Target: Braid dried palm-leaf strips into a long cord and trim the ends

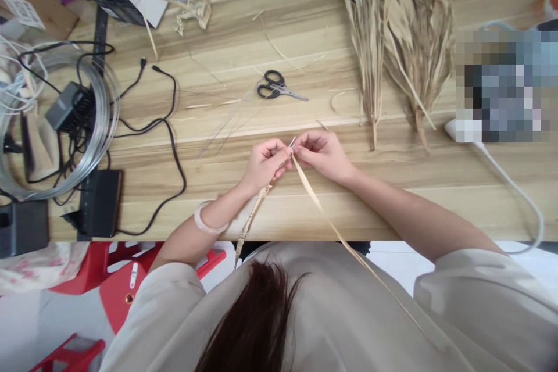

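Observation:
My left hand (265, 161) is closed in a pinch on the top of a thin braided straw cord (251, 218) that hangs down toward my lap. My right hand (322, 154) is closed on a flat loose straw strip (331, 224) that runs down and right across my shirt. The two hands meet fingertip to fingertip over the wooden table (279, 58), near its front edge. A pale bangle sits on my left wrist.
Black-handled scissors (276, 86) lie beyond my hands. Bundles of dried straw leaves (392, 29) lie at the back right. A wire coil (56, 116), black adapters and cables crowd the left side. A white cable (514, 186) runs along the right. Red stools stand below the table.

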Demonstrator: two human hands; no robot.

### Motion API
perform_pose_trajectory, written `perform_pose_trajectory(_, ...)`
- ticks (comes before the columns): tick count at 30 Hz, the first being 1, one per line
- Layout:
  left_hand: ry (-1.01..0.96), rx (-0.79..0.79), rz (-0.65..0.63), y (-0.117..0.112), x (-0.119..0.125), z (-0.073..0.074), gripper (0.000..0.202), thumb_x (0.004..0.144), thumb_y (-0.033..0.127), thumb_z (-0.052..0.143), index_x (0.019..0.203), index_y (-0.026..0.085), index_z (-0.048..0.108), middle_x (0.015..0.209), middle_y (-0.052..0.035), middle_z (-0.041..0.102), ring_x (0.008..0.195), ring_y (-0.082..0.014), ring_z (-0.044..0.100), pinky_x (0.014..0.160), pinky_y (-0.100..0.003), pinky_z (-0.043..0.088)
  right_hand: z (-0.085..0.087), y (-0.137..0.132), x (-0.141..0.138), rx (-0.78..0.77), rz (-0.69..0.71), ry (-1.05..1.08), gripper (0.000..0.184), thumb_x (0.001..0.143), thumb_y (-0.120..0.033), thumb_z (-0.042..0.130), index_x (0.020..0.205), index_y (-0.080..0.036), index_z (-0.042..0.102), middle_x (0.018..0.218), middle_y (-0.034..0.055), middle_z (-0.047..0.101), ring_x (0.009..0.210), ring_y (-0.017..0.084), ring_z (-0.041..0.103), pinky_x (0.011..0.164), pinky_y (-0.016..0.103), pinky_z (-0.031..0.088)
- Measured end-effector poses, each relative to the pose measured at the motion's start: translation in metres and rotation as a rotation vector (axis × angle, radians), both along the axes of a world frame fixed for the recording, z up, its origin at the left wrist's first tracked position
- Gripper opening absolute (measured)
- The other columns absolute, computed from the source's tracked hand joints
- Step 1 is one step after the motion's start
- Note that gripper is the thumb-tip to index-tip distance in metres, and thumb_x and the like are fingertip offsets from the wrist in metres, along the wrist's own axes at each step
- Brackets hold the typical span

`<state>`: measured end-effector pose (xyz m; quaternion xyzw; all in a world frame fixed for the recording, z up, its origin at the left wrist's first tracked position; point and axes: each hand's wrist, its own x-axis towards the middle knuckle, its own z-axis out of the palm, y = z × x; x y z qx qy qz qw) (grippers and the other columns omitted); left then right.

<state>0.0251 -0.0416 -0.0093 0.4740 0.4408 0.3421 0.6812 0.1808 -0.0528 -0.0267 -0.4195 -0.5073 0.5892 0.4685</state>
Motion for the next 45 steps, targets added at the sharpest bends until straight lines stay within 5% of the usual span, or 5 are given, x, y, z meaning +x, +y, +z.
perform_pose_trajectory(8,0.033,-0.023,0.086,0.005,0.000,0.001,0.024,0.071,0.031,0.066,0.061,0.015,0.052,0.046,0.0039,0.056,0.028,-0.0024,0.037,0.027,-0.015,0.021,-0.005,-0.010,0.002,0.538,-0.052,-0.336,0.015,0.083,-0.030,0.062,0.094,-0.021,0.067,0.090,0.0057,0.066,0.068,0.012,0.059,0.061,0.026,0.051)
perform_pose_trajectory(13,0.036,-0.007,0.064,0.005,0.000,0.001,0.038,0.072,0.045,0.069,0.059,0.014,0.052,0.048,0.0023,0.056,0.029,-0.0013,0.038,0.028,-0.015,0.022,-0.008,-0.008,0.003,0.659,-0.056,-0.407,0.017,0.089,-0.030,0.054,0.090,-0.024,0.070,0.095,0.0073,0.070,0.091,0.017,0.066,0.082,0.033,0.055)
perform_pose_trajectory(19,-0.032,-0.050,0.062,0.004,0.002,0.000,0.043,0.067,0.050,0.074,0.062,0.013,0.053,0.049,0.0024,0.055,0.029,-0.0007,0.036,0.028,-0.015,0.021,-0.008,-0.005,0.008,0.789,-0.062,-0.449,0.016,0.090,-0.027,0.054,0.089,-0.023,0.070,0.096,0.0077,0.072,0.089,0.019,0.067,0.080,0.037,0.054)
perform_pose_trajectory(38,-0.015,0.053,0.126,0.002,0.001,-0.001,0.040,0.070,0.049,0.072,0.063,0.014,0.057,0.045,0.0045,0.052,0.029,-0.0011,0.036,0.028,-0.015,0.022,-0.007,-0.010,0.007,0.890,-0.074,-0.544,0.018,0.090,-0.023,0.052,0.095,-0.023,0.069,0.098,0.0085,0.071,0.090,0.021,0.064,0.077,0.039,0.055)
perform_pose_trajectory(45,0.006,0.081,0.134,0.002,0.001,-0.003,0.040,0.072,0.050,0.070,0.063,0.014,0.056,0.042,0.0052,0.049,0.028,-0.0014,0.035,0.029,-0.016,0.021,-0.007,-0.011,0.005,0.677,-0.012,-0.409,0.014,0.087,-0.030,0.057,0.084,-0.022,0.069,0.094,0.0084,0.072,0.089,0.021,0.065,0.082,0.041,0.053)
